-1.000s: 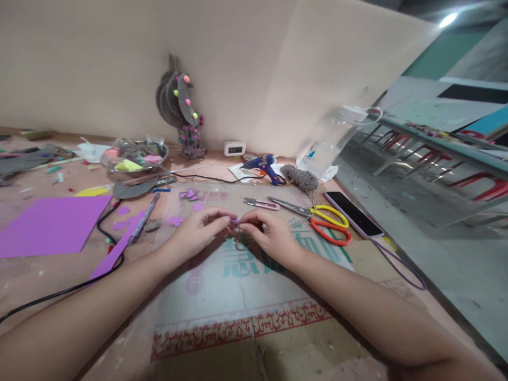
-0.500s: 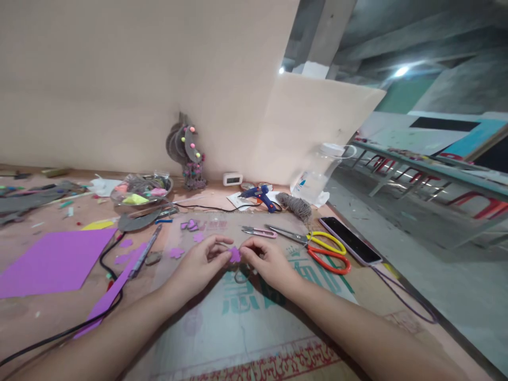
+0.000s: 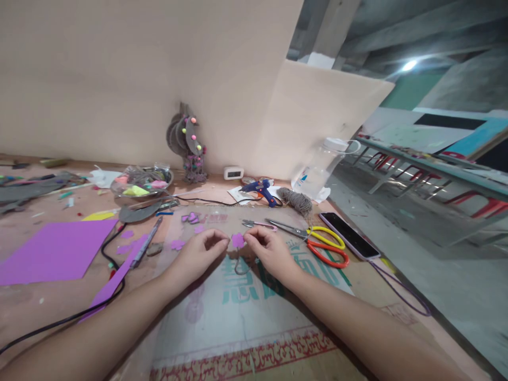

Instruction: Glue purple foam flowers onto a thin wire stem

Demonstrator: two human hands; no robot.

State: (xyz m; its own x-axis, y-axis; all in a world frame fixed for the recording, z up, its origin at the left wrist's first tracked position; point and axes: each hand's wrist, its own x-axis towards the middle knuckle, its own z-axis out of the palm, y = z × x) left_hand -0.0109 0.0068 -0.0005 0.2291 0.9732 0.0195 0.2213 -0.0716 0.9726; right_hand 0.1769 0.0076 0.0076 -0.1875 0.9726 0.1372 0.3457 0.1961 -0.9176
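Observation:
Near the middle of the mat, my right hand pinches the edge of a small purple flower cutout. My left hand is just left of it, thumb and forefinger pressed together, with a slight gap to the flower; whether anything is between those fingertips is too small to tell. Below the flower, a loop of grey cord lies on the mat. More purple cutouts are beyond my left hand. Thread snips and scissors with yellow and orange handles lie beyond and beside my right hand.
A blue glue gun, grey yarn and a water bottle stand at the back. A phone lies right. Purple sheet, a black cable, a pen and a filled bowl are left.
The purple flower has shifted slightly up and away, held by my right hand. My left fingertips have come away from its edge and closed together.

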